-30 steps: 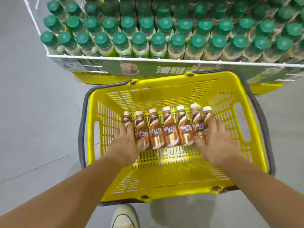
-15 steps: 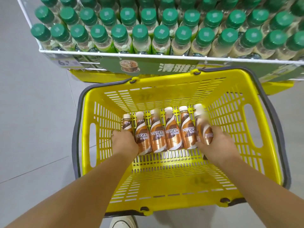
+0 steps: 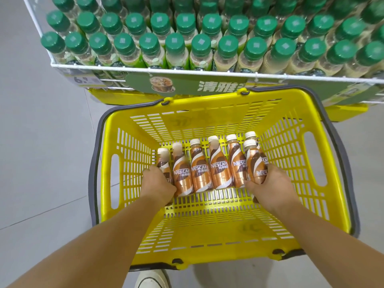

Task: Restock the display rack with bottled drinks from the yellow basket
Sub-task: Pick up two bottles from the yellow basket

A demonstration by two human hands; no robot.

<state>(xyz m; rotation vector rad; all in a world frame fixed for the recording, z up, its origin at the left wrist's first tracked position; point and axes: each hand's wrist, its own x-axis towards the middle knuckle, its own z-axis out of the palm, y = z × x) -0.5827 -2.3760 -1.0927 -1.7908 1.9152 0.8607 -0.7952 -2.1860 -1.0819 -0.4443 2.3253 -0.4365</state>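
A yellow basket (image 3: 324,154) with grey handles stands on the floor below me. Several brown Nescafe bottles (image 3: 200,171) with white caps lie side by side on its bottom. My left hand (image 3: 159,185) is wrapped around the leftmost bottle (image 3: 163,161). My right hand (image 3: 270,186) grips the rightmost bottle (image 3: 256,165), lifted slightly above the row, with another cap showing behind it. The display rack (image 3: 187,71), a white wire frame, stands just beyond the basket, packed with green-capped bottles (image 3: 175,44).
A green sign with white characters (image 3: 216,88) hangs on the rack's front, and a price tag (image 3: 85,80) sits at its left corner. Grey tiled floor (image 3: 41,152) lies to the left. My white shoe (image 3: 151,279) shows under the basket's near edge.
Both hands went from lying flat on the end bottles to closing around them. The right one has raised its bottle a little above the row. The view shifted nearer the rack.
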